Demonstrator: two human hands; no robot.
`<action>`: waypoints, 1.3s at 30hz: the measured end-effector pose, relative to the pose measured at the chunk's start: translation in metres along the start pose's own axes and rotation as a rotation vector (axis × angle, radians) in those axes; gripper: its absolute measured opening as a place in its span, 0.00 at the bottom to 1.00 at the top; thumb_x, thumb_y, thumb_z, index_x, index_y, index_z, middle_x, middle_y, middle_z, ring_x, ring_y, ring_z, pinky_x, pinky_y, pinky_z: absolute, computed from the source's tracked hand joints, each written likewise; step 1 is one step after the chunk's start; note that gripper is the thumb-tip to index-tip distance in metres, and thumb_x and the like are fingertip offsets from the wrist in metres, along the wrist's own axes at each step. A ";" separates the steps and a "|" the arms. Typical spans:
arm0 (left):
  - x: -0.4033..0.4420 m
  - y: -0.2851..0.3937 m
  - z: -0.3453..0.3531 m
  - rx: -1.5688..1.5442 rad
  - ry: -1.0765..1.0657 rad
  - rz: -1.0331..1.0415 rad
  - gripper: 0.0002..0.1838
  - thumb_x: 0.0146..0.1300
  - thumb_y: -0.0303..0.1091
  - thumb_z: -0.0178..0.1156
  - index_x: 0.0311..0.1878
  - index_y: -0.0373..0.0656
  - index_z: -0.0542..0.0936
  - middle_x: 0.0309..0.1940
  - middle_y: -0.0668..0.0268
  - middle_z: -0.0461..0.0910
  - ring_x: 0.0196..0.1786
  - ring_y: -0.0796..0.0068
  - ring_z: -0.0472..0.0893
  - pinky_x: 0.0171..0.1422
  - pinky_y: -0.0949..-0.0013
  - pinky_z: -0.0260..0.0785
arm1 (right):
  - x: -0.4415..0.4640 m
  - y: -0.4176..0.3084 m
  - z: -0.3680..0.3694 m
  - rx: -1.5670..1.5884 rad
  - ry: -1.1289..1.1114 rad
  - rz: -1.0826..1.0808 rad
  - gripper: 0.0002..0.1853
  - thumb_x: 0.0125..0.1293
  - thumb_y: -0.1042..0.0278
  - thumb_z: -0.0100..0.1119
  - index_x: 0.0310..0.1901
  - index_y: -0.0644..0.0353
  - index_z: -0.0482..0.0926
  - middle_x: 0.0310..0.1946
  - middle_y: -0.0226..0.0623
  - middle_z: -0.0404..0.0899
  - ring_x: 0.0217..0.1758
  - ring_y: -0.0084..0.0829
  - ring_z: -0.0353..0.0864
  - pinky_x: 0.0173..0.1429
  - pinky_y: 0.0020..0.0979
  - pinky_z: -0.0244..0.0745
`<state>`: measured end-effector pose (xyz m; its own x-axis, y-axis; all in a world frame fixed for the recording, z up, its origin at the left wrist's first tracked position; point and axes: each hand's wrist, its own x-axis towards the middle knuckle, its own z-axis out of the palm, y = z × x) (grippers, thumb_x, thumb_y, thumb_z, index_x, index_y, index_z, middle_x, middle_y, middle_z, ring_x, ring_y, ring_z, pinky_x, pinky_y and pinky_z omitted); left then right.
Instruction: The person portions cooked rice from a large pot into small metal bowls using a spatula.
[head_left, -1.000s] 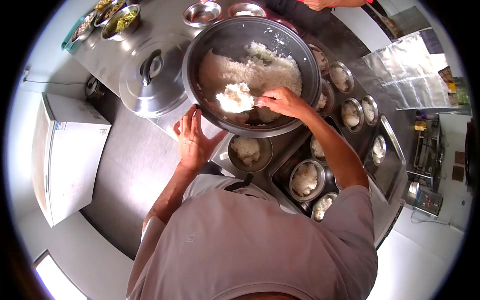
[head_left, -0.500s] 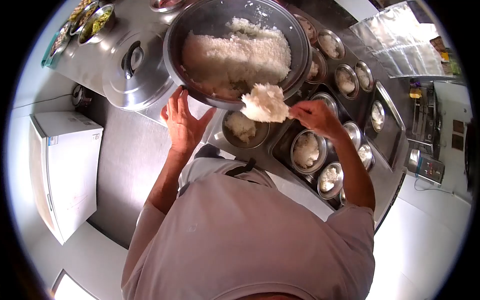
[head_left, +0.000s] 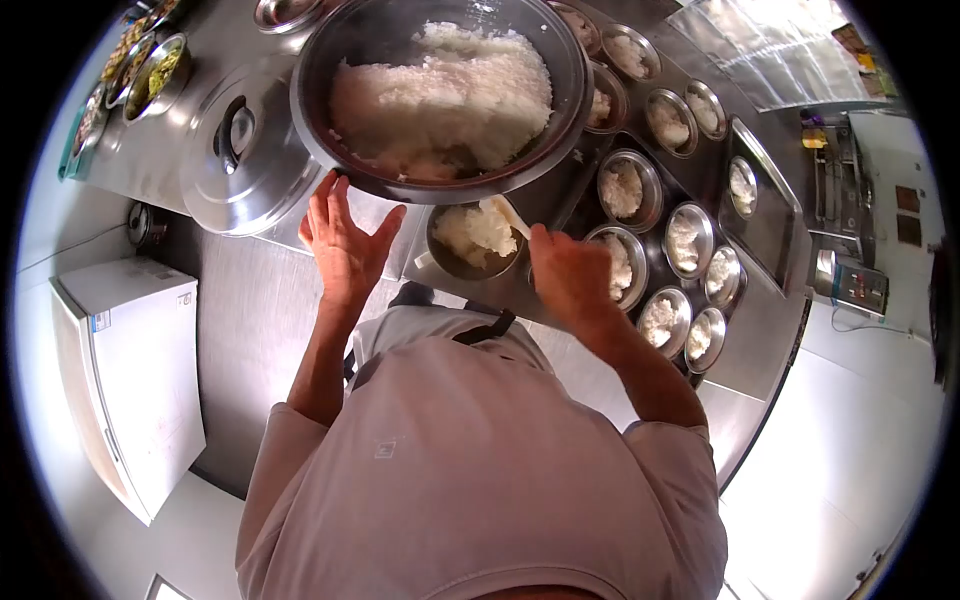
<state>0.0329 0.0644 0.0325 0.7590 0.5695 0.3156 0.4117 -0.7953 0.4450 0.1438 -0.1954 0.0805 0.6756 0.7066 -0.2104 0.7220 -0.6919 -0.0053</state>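
A large dark pot (head_left: 572, 125) holds a mound of white rice (head_left: 440, 100). My left hand (head_left: 345, 240) is at the pot's near left rim, fingers spread, the fingertips against or just beside the rim. In my right hand (head_left: 572, 275) is a pale rice paddle (head_left: 512, 216), its blade tipped down over a metal bowl (head_left: 468, 272). Rice (head_left: 485, 235) lies in that bowl and against the paddle blade. Just right of the hand, several rice-filled metal bowls (head_left: 622, 188) stand on a dark tray.
A steel lid (head_left: 265, 175) with a black handle lies left of the pot. Bowls of green food (head_left: 160, 75) stand at the far left. A second tray (head_left: 775, 235) with one rice bowl sits right. A white refrigerator (head_left: 140, 380) stands on the floor at left.
My right hand has moved down and left, bringing the paddle's clump of rice from the pot rim to the metal bowl. My left hand stays at the rim. The view has shifted slightly.
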 end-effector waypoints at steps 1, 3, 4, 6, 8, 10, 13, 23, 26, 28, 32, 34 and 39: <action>0.000 -0.001 0.000 -0.004 -0.004 0.005 0.43 0.48 0.49 0.76 0.64 0.38 0.69 0.66 0.56 0.68 0.67 0.57 0.68 0.70 0.49 0.53 | -0.005 -0.007 0.000 0.000 -0.001 0.007 0.15 0.61 0.69 0.55 0.49 0.60 0.76 0.31 0.39 0.81 0.31 0.41 0.86 0.31 0.43 0.79; -0.001 -0.003 0.001 -0.010 -0.005 0.009 0.43 0.48 0.48 0.76 0.64 0.38 0.69 0.66 0.56 0.67 0.68 0.57 0.67 0.69 0.49 0.54 | -0.016 -0.016 0.000 0.020 0.114 -0.008 0.19 0.62 0.70 0.53 0.55 0.62 0.74 0.32 0.38 0.78 0.32 0.38 0.85 0.31 0.39 0.80; -0.002 -0.003 0.001 -0.012 -0.007 0.009 0.43 0.48 0.48 0.76 0.64 0.38 0.69 0.66 0.56 0.67 0.68 0.57 0.67 0.69 0.49 0.54 | -0.023 -0.017 0.012 0.015 0.102 0.010 0.23 0.63 0.72 0.53 0.62 0.62 0.71 0.35 0.39 0.75 0.32 0.37 0.83 0.31 0.40 0.80; -0.002 -0.001 -0.001 -0.059 0.002 0.025 0.44 0.48 0.47 0.77 0.66 0.39 0.68 0.67 0.55 0.66 0.68 0.56 0.66 0.69 0.48 0.54 | -0.038 -0.025 0.017 0.070 0.113 0.035 0.24 0.64 0.72 0.52 0.63 0.60 0.70 0.36 0.40 0.74 0.32 0.39 0.83 0.31 0.41 0.80; -0.003 -0.004 0.000 -0.071 -0.003 0.015 0.45 0.48 0.46 0.77 0.66 0.39 0.67 0.67 0.54 0.65 0.69 0.55 0.66 0.70 0.47 0.54 | -0.046 -0.036 0.028 0.134 0.133 0.042 0.26 0.64 0.73 0.51 0.65 0.59 0.69 0.37 0.41 0.74 0.32 0.40 0.82 0.31 0.43 0.79; -0.004 -0.006 0.001 -0.099 -0.023 -0.001 0.46 0.48 0.45 0.77 0.68 0.40 0.65 0.68 0.53 0.64 0.70 0.53 0.65 0.71 0.46 0.53 | -0.054 -0.042 0.053 0.259 0.077 0.077 0.29 0.65 0.75 0.51 0.69 0.57 0.66 0.39 0.42 0.72 0.33 0.42 0.82 0.31 0.42 0.78; -0.005 -0.012 0.003 -0.123 -0.043 0.009 0.47 0.49 0.46 0.76 0.69 0.39 0.64 0.69 0.53 0.62 0.71 0.53 0.63 0.71 0.46 0.52 | -0.051 -0.049 0.091 0.283 0.086 -0.003 0.29 0.65 0.75 0.51 0.70 0.57 0.66 0.39 0.42 0.73 0.33 0.45 0.82 0.32 0.44 0.78; 0.040 -0.058 -0.011 -0.432 0.081 -0.032 0.27 0.60 0.45 0.71 0.56 0.37 0.77 0.53 0.55 0.76 0.58 0.55 0.75 0.64 0.53 0.62 | -0.037 -0.050 0.059 0.529 0.197 0.024 0.26 0.66 0.72 0.53 0.67 0.59 0.69 0.39 0.47 0.76 0.35 0.51 0.80 0.36 0.47 0.78; 0.096 -0.102 -0.006 -0.711 0.085 -0.221 0.26 0.64 0.48 0.69 0.52 0.33 0.79 0.44 0.56 0.81 0.46 0.69 0.79 0.48 0.66 0.74 | -0.046 -0.041 0.050 0.593 0.225 0.041 0.25 0.67 0.74 0.50 0.66 0.61 0.70 0.40 0.50 0.78 0.38 0.52 0.80 0.40 0.46 0.77; 0.144 -0.132 -0.003 -0.612 0.105 -0.201 0.23 0.67 0.47 0.66 0.49 0.34 0.81 0.37 0.59 0.84 0.41 0.73 0.80 0.48 0.69 0.73 | -0.051 -0.034 0.052 0.684 0.241 0.090 0.24 0.66 0.75 0.50 0.65 0.64 0.71 0.42 0.52 0.79 0.41 0.52 0.80 0.45 0.45 0.76; 0.253 -0.235 0.069 -0.476 0.197 -0.055 0.19 0.64 0.48 0.66 0.44 0.39 0.84 0.35 0.65 0.85 0.37 0.70 0.84 0.44 0.67 0.76 | -0.055 -0.034 0.045 0.724 0.260 0.167 0.23 0.67 0.76 0.49 0.64 0.67 0.72 0.43 0.54 0.80 0.44 0.52 0.80 0.49 0.43 0.76; 0.304 -0.241 0.081 -0.517 0.053 -0.383 0.21 0.62 0.49 0.68 0.47 0.42 0.83 0.38 0.64 0.84 0.38 0.68 0.82 0.43 0.62 0.78 | -0.057 -0.038 0.040 0.788 0.264 0.256 0.22 0.67 0.77 0.48 0.63 0.68 0.73 0.47 0.55 0.80 0.48 0.51 0.81 0.52 0.42 0.76; 0.389 -0.314 0.159 -0.734 -0.105 -0.747 0.28 0.59 0.58 0.66 0.52 0.46 0.80 0.39 0.63 0.80 0.34 0.66 0.80 0.32 0.61 0.81 | -0.062 -0.047 0.045 0.734 0.380 0.354 0.23 0.64 0.78 0.51 0.62 0.61 0.75 0.41 0.51 0.81 0.42 0.50 0.83 0.44 0.43 0.78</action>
<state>0.2789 0.5026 -0.1177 0.4927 0.8144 -0.3067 0.4126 0.0917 0.9063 0.0611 -0.2129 0.0500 0.9383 0.3452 0.0190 0.2733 -0.7069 -0.6524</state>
